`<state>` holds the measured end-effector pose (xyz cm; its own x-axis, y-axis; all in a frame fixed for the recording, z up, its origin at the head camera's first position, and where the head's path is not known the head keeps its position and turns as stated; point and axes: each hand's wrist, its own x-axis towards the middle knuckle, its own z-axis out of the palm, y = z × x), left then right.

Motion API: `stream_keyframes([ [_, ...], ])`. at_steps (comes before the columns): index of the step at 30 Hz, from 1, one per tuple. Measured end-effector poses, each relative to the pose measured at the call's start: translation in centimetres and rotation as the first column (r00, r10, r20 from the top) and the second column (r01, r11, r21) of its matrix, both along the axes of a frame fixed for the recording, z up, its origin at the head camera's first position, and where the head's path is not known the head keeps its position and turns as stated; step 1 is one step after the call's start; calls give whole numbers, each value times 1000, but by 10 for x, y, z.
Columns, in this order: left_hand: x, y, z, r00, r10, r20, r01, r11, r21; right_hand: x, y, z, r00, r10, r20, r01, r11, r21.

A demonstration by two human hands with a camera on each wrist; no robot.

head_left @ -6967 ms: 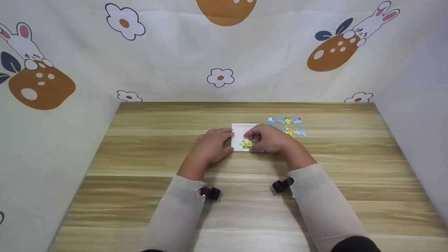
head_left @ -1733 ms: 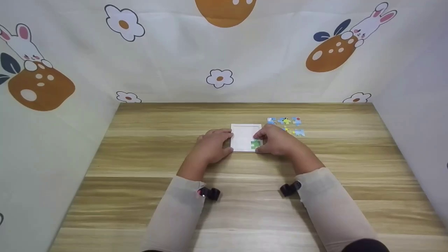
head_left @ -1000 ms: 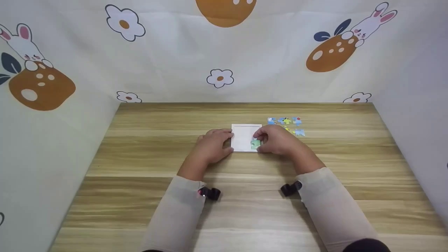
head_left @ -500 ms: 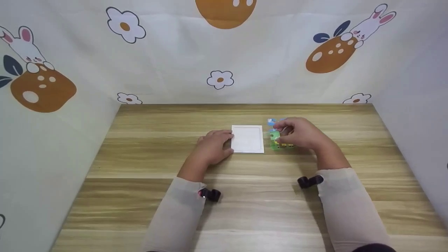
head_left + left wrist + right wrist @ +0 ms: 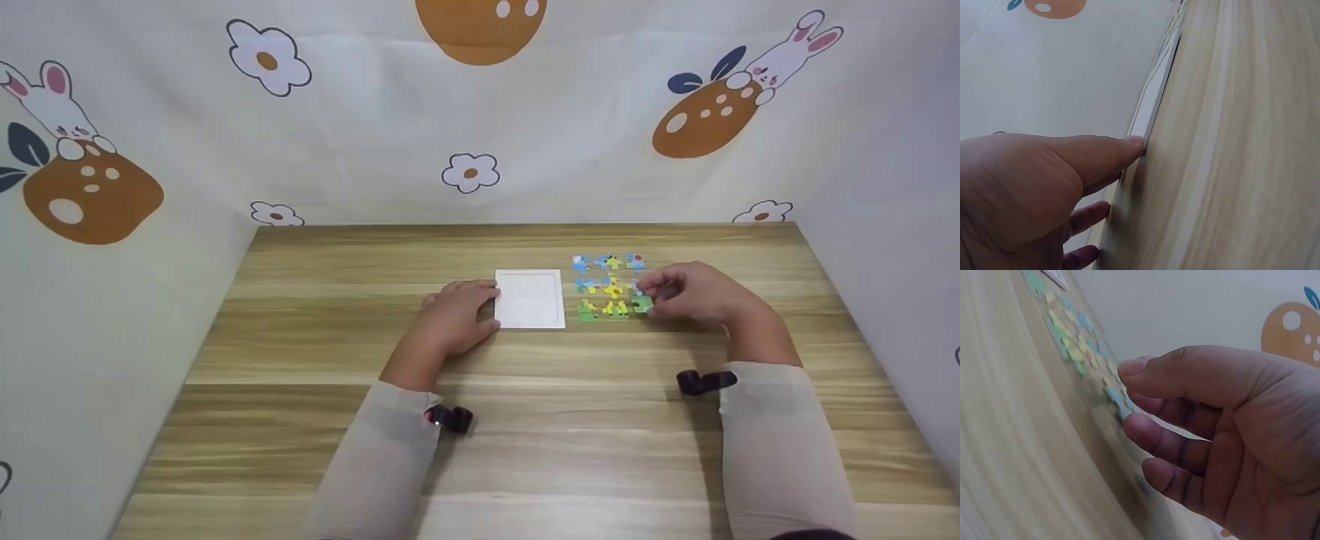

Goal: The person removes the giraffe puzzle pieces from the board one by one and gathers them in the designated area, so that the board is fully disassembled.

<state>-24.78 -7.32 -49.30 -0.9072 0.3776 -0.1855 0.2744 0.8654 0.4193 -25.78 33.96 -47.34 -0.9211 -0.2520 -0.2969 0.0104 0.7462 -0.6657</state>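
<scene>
A white square puzzle tray [image 5: 529,300] lies flat on the table with nothing in it. My left hand [image 5: 461,311] rests at its left side, thumb at the near corner and fingertips along the edge; in the left wrist view the straight thumb [image 5: 1103,154] presses the tray's corner. To the right, my right hand [image 5: 697,296] pinches a green jigsaw piece [image 5: 642,304] between thumb and fingers, at the right end of the near row. Beside it lie a green piece [image 5: 587,311] and a yellow-green piece [image 5: 615,310]. The hand partly hides a blue piece [image 5: 637,288].
Other jigsaw pieces lie in rows right of the tray: a blue one with a red spot [image 5: 636,262], a yellow one [image 5: 613,288] and several more. The wood-grain table [image 5: 525,435] meets a patterned cloth wall [image 5: 375,150] behind.
The green pieces have left the tray and now lie in a near row right of it. My right hand has moved right with the last one. The left hand stays at the tray's edge.
</scene>
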Motion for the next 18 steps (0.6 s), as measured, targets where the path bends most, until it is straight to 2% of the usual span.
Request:
stream_keyframes([
  [6, 0, 0, 0, 1000, 6, 5, -6, 1000, 10, -2, 11, -8, 1000, 11, 20, -10, 1000, -28],
  [18, -1, 2, 0, 1000, 16, 13, -16, 1000, -12, -2, 17, -12, 999, 14, 36, -12, 998, -69],
])
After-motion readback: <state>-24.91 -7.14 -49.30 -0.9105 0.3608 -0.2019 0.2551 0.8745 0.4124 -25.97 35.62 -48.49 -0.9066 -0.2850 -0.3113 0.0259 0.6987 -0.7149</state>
